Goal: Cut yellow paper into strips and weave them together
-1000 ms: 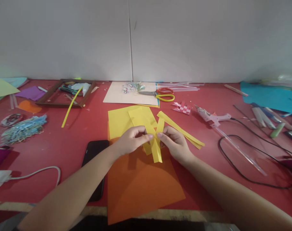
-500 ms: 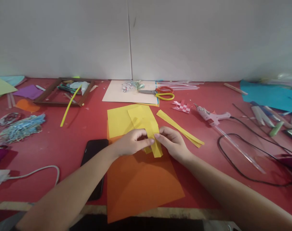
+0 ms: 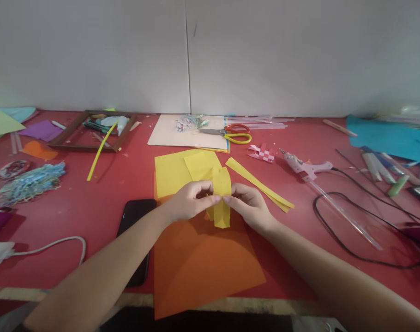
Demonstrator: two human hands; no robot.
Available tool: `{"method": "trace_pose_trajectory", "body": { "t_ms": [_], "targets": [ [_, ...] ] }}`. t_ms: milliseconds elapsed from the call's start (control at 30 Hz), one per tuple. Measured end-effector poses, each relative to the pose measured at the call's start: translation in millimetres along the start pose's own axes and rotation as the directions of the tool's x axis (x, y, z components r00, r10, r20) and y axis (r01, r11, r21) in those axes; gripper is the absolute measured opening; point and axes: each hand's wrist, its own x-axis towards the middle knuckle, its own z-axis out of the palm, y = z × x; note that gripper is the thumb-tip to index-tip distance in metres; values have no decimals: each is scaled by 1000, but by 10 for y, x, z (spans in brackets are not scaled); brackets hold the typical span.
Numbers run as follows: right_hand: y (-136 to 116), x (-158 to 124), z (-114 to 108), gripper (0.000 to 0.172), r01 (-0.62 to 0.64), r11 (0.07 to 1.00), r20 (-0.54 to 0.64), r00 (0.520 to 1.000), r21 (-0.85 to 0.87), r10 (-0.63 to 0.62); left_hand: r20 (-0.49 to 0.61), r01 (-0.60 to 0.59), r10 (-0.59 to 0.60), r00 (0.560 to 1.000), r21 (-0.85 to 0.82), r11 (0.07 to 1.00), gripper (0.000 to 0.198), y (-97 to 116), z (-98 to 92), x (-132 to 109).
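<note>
Between my two hands is a bent yellow paper strip (image 3: pixel 222 184), its lower end hanging toward me. My left hand (image 3: pixel 196 200) pinches its left side with thumb and fingers. From the right, my right hand (image 3: pixel 249 205) grips the other edge, and the two thumb tips nearly meet on the paper. Beneath the hands lie yellow paper sheets (image 3: pixel 170 173) on top of a larger orange sheet (image 3: pixel 203 267). Right of my right hand rest loose yellow strips (image 3: pixel 256 182). The fingers behind the strip are partly hidden.
A black phone (image 3: pixel 139 267) lies left of the orange sheet. Scissors (image 3: pixel 237 133) rest on pale paper (image 3: pixel 165 131) at the back. To the right are a pink woven paper fish (image 3: pixel 263 153) and a glue gun (image 3: pixel 305 167) with a looping cord. A brown frame (image 3: pixel 85 148) sits back left.
The yellow strip has turned from slanting to nearly upright, its upper part now raised and curved. My right hand has shifted slightly right and down; both hands keep their hold.
</note>
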Motion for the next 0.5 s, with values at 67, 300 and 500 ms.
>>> {"method": "trace_pose_trajectory", "body": {
  "t_ms": [67,300,500],
  "targets": [
    [12,-1,-9,27,6,1000,-1,1000,12,-6,18,-6,6,1000,-17,1000,23,3,0,3],
    [20,-12,0,26,35,999,-28,999,-18,-36,-10,4,-4,1000,-13,1000,24,2,-2,-4],
    [-1,-8,19,33,60,996,-60,996,-64,-64,-48,5,-7,999,-42,999,27,-10,4,0]
  ]
}}
